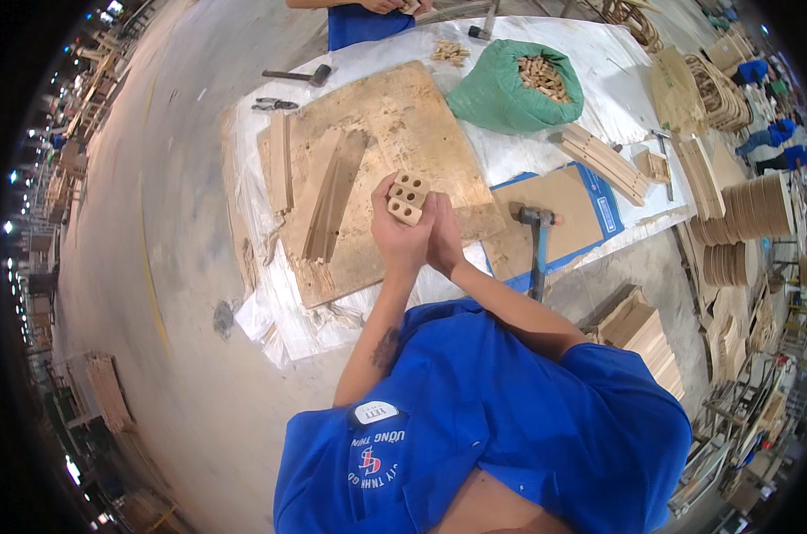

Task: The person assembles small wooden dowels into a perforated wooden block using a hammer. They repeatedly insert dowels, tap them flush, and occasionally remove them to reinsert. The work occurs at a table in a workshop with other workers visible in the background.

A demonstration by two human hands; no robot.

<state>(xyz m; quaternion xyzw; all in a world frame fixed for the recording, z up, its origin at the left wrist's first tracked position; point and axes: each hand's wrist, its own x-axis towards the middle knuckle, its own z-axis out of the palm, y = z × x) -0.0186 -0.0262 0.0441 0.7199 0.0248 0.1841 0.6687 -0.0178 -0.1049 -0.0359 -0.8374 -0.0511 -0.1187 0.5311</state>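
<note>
Both my hands meet above the near edge of a worn plywood board [403, 116]. My left hand [399, 233] grips small wooden blocks with round holes [409, 198], stacked together. My right hand [444, 233] presses against the left hand and the blocks from the right side. On the board to the left lie several long wooden strips [328, 191], side by side.
A hammer [539, 240] rests on a brown sheet at my right. A green sack of wooden dowels [519, 89] sits at the back, another hammer [298, 76] and pliers [274, 105] far left. Another person in blue [363, 20] works opposite. Stacked wood parts [733, 214] crowd the right.
</note>
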